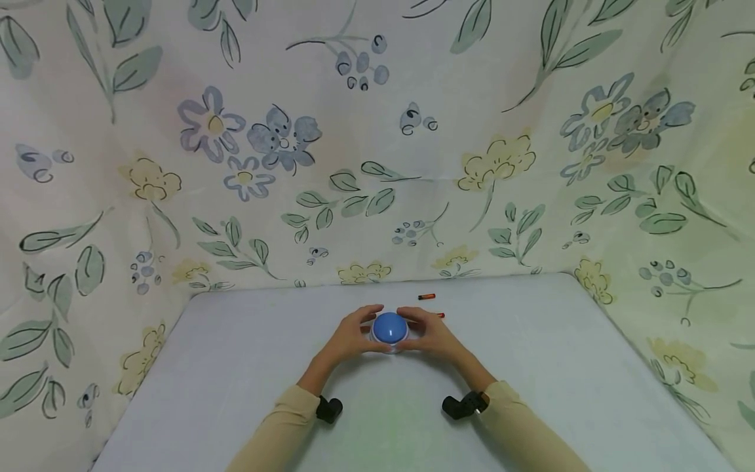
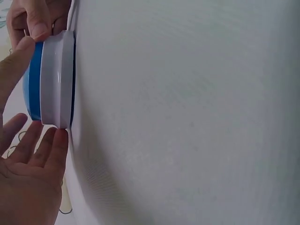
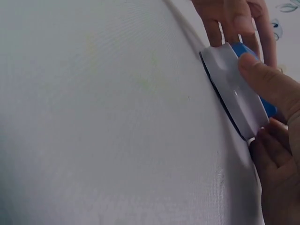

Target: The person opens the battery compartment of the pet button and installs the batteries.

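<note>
A round push button with a blue domed top and a white base sits on the table between both hands. My left hand holds its left side, thumb at the near edge and fingers round the far side. From the right, my right hand grips it in a mirrored way. In the left wrist view the white base shows side-on, its dark underside edge at the tabletop. The right wrist view has the right thumb lying across the rim of the blue top.
A small orange-and-black battery lies on the white table behind the right hand. Nearer, a red-ended piece is partly hidden by the right fingers. A floral cloth rises behind the table's back edge.
</note>
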A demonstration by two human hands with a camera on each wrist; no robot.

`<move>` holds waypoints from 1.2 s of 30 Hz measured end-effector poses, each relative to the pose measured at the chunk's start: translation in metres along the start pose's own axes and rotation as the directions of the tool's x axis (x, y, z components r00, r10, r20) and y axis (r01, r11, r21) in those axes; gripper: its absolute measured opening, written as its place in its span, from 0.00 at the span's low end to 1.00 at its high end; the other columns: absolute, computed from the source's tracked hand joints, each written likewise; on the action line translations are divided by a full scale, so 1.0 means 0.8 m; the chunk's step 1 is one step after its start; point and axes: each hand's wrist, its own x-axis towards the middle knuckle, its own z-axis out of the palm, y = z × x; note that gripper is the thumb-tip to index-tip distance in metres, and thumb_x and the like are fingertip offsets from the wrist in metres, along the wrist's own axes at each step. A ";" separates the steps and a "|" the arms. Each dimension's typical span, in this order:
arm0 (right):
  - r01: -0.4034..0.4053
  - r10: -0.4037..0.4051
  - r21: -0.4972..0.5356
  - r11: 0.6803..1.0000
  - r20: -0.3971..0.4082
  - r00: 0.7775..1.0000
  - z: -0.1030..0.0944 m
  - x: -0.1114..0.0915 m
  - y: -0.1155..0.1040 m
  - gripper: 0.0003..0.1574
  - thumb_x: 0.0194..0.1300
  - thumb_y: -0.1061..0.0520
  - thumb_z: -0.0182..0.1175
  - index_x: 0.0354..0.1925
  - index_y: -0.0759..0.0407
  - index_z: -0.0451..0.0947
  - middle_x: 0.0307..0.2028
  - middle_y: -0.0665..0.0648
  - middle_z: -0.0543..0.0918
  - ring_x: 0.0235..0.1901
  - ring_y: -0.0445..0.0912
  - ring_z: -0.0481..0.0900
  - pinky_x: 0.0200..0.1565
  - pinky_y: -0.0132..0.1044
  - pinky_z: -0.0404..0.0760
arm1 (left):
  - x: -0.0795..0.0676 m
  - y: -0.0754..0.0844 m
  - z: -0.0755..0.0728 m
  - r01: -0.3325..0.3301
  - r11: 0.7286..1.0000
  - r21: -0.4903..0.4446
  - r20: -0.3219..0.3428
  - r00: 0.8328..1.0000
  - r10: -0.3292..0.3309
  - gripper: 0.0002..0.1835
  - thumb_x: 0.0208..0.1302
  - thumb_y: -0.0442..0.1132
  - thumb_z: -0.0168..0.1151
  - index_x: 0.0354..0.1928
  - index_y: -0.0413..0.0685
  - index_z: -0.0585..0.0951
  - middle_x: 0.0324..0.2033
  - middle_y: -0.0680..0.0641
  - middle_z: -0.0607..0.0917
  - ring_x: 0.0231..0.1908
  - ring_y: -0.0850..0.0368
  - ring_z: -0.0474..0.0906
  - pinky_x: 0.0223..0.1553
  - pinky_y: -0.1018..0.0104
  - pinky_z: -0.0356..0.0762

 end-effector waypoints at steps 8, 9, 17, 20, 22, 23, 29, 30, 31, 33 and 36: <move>0.024 -0.024 -0.014 1.000 -0.012 1.000 0.004 0.002 -0.003 0.41 0.57 0.65 0.76 0.67 0.70 0.71 0.63 0.68 0.75 0.63 0.62 0.73 0.62 0.56 0.71 | 0.003 0.001 0.000 0.018 0.998 0.064 -0.016 1.000 -0.017 0.38 0.54 0.37 0.81 0.66 0.34 0.75 0.62 0.36 0.77 0.58 0.40 0.78 0.56 0.55 0.77; 0.027 -0.027 -0.014 1.000 -0.013 1.000 0.004 0.002 -0.005 0.41 0.57 0.66 0.75 0.66 0.72 0.71 0.63 0.69 0.75 0.63 0.63 0.73 0.62 0.57 0.70 | 0.003 0.002 0.000 0.021 0.998 0.063 -0.016 1.000 -0.020 0.38 0.54 0.37 0.81 0.66 0.35 0.76 0.62 0.36 0.78 0.58 0.41 0.78 0.56 0.55 0.77; 0.021 -0.021 0.027 0.999 0.001 1.000 -0.001 -0.008 -0.050 0.39 0.59 0.68 0.74 0.65 0.78 0.69 0.62 0.74 0.74 0.63 0.66 0.72 0.62 0.60 0.69 | 0.000 0.007 0.001 0.001 0.999 0.049 -0.022 1.000 0.000 0.37 0.54 0.36 0.81 0.66 0.37 0.76 0.62 0.39 0.77 0.59 0.42 0.76 0.56 0.55 0.77; 0.031 -0.030 0.040 0.999 -0.011 0.999 -0.002 -0.010 -0.058 0.38 0.59 0.69 0.73 0.64 0.78 0.69 0.62 0.74 0.73 0.62 0.66 0.72 0.61 0.61 0.69 | -0.001 0.009 0.001 0.013 0.999 0.044 -0.029 1.000 -0.011 0.38 0.54 0.38 0.81 0.67 0.39 0.75 0.63 0.40 0.77 0.60 0.43 0.76 0.57 0.54 0.76; 0.039 -0.038 0.039 0.998 -0.019 0.999 -0.002 -0.010 -0.060 0.38 0.59 0.69 0.73 0.64 0.79 0.69 0.61 0.74 0.73 0.62 0.67 0.73 0.60 0.62 0.69 | -0.002 0.010 0.001 0.016 0.999 0.039 -0.034 0.999 -0.015 0.39 0.54 0.39 0.81 0.67 0.40 0.74 0.64 0.41 0.76 0.60 0.42 0.76 0.57 0.53 0.76; 0.038 -0.038 0.042 0.998 -0.020 0.999 -0.002 -0.010 -0.060 0.38 0.59 0.69 0.73 0.64 0.79 0.69 0.62 0.74 0.73 0.62 0.67 0.73 0.61 0.61 0.69 | -0.002 0.010 0.001 0.016 0.999 0.039 -0.037 0.999 -0.014 0.39 0.54 0.39 0.81 0.68 0.40 0.74 0.64 0.41 0.76 0.60 0.42 0.76 0.57 0.52 0.76; 0.058 -0.056 0.063 0.996 -0.027 0.998 0.004 -0.008 -0.031 0.41 0.58 0.72 0.73 0.66 0.77 0.68 0.64 0.73 0.72 0.64 0.66 0.71 0.63 0.59 0.68 | -0.004 0.011 0.002 -0.025 0.997 0.069 -0.040 0.999 0.028 0.41 0.52 0.41 0.82 0.68 0.40 0.74 0.62 0.41 0.76 0.58 0.43 0.77 0.57 0.51 0.76; 0.063 -0.062 0.065 0.996 -0.030 0.998 0.004 -0.008 -0.026 0.41 0.58 0.72 0.73 0.67 0.76 0.68 0.64 0.73 0.72 0.64 0.66 0.70 0.63 0.58 0.68 | -0.004 0.012 0.002 -0.034 0.996 0.077 -0.040 0.999 0.037 0.41 0.53 0.41 0.82 0.67 0.40 0.74 0.61 0.41 0.76 0.58 0.43 0.77 0.56 0.52 0.76; 0.067 -0.065 0.065 0.996 -0.032 0.997 0.005 -0.008 -0.023 0.42 0.58 0.71 0.73 0.67 0.76 0.68 0.64 0.72 0.72 0.64 0.65 0.71 0.63 0.58 0.68 | -0.005 0.012 0.002 -0.040 0.996 0.081 -0.040 0.998 0.043 0.40 0.53 0.41 0.82 0.67 0.40 0.74 0.61 0.42 0.76 0.57 0.44 0.77 0.56 0.52 0.76; 0.076 -0.074 0.061 0.995 -0.035 0.997 0.005 -0.009 -0.021 0.42 0.58 0.70 0.74 0.68 0.73 0.68 0.64 0.70 0.72 0.64 0.64 0.71 0.62 0.56 0.69 | -0.006 0.014 0.002 -0.052 0.995 0.087 -0.045 0.997 0.056 0.40 0.53 0.41 0.82 0.67 0.41 0.75 0.60 0.42 0.76 0.57 0.45 0.77 0.56 0.52 0.77; 0.084 -0.083 0.050 0.995 -0.036 0.996 0.003 -0.011 -0.021 0.43 0.59 0.66 0.75 0.69 0.71 0.68 0.65 0.68 0.73 0.64 0.62 0.71 0.62 0.54 0.70 | -0.008 0.017 0.001 -0.065 0.994 0.083 -0.054 0.996 0.070 0.39 0.53 0.42 0.82 0.66 0.41 0.75 0.60 0.43 0.76 0.56 0.46 0.77 0.55 0.53 0.78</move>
